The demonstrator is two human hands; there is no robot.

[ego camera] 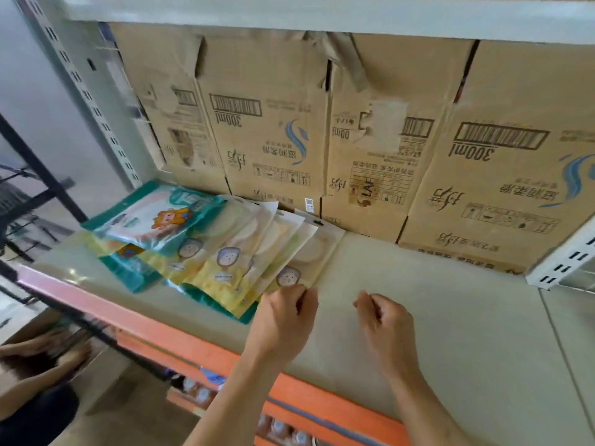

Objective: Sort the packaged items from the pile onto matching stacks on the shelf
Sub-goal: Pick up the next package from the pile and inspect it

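Cream packet (317, 249), rightmost in the pile (206, 249), runs away from the curled left hand (286, 313) at its near edge; grip unclear. Right hand (383, 320), farther off, is fisted and empty.

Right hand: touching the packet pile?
Apart. Head view: bare shelf shows between the right hand and the packet pile.

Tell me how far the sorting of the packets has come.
Done: nothing visible; no separate stacks lie on the pale grey shelf board. In hand: the left hand seems to pinch the rightmost cream plastic packet; the right hand is curled, empty. Left: the whole fanned pile of teal and yellow plastic packets.
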